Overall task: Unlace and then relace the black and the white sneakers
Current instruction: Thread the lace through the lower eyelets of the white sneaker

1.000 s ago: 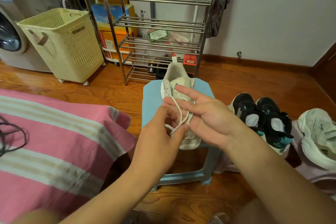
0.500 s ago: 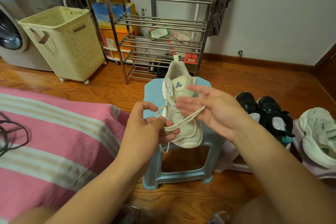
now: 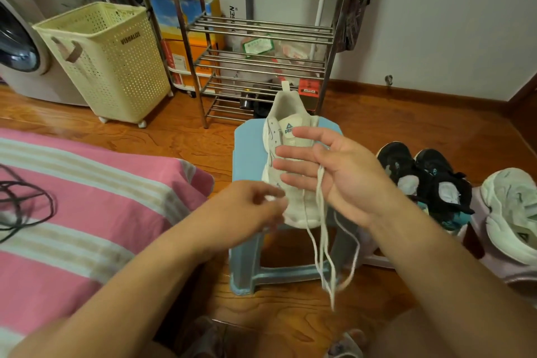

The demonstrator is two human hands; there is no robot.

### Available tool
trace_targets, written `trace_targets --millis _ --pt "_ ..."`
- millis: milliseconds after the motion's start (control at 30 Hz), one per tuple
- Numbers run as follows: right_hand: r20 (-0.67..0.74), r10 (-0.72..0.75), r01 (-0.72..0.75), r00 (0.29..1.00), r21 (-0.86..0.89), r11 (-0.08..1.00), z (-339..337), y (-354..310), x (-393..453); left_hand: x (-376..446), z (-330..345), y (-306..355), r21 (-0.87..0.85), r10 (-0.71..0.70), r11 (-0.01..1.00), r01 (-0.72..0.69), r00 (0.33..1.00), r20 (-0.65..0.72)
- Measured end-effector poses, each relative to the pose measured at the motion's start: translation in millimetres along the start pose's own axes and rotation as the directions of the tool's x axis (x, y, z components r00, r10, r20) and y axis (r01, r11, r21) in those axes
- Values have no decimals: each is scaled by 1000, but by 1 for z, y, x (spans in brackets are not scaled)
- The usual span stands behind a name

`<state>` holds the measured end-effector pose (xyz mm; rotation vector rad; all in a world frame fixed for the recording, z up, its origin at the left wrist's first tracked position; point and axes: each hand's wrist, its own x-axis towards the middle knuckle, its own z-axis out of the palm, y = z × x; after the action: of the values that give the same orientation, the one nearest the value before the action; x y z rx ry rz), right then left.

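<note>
A white sneaker (image 3: 290,113) lies on a light blue stool (image 3: 247,148), toe towards me, with no lace in the eyelets that show. My right hand (image 3: 343,177) is over it, fingers spread, and the white lace (image 3: 321,229) runs through its palm and hangs in long loops in front of the stool. Near the toe, my left hand (image 3: 244,209) is blurred; its fingertips pinch something small and white, apparently the lace. Two black sneakers (image 3: 430,177) stand on the floor to the right, and the second white sneaker (image 3: 511,212) lies beyond them.
A pink striped bed cover (image 3: 87,212) fills the left, with black laces (image 3: 26,203) lying on it. Behind the stool stand a steel rack (image 3: 261,26), a cream laundry basket (image 3: 110,67) and a washing machine (image 3: 17,46). The floor is wood.
The lace was stretched between both hands over the shoe. Now it hangs loose from my right hand, which has opened its fingers; my left hand has dropped towards the toe.
</note>
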<state>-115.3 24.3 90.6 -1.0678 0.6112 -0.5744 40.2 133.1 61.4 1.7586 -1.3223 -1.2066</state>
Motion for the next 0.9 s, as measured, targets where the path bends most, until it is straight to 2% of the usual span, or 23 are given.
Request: trace_targets --millis 33,67,133,233,367,467,533,600,633,767,833,900 --pt "-48 -17 19 999 49 999 5 6 2 5 6 1 -212 7 977 -16 999 -42" --pt "-75 -32 39 997 95 995 11 11 4 7 14 5 -393 3 920 -10 1000 -18" --pt "-132 -64 78 989 108 991 18 17 9 13 31 8 -526 15 850 -21 1000 -16" --pt "-193 -90 95 977 17 995 20 18 18 17 44 7 -518 4 854 -54 995 -97" --pt "-71 -22 11 997 -150 989 13 15 18 16 42 9 -447 1 893 -55 993 -119" --pt "-11 86 -86 996 -56 995 7 13 15 13 36 14 -663 -55 748 -44 990 -128" --pt "-75 96 -98 993 -21 995 2 14 13 12 29 19 -727 -70 681 -89 980 -186" --pt "-170 55 -81 984 -150 985 -4 18 9 9 23 20 -703 -75 698 -137 962 -261" --pt "-169 37 -78 985 -248 966 -6 21 5 8 21 21 -684 -80 715 -145 955 -286" --pt "45 -47 65 998 -642 764 2 34 -6 5 21 23 -660 -78 742 -118 963 -260" --pt "40 -118 112 992 -703 702 4 37 -6 6 23 22 -655 -70 748 -106 969 -237" --pt "11 -118 93 993 -695 713 3 32 -7 7 23 21 -654 -71 752 -89 974 -213"
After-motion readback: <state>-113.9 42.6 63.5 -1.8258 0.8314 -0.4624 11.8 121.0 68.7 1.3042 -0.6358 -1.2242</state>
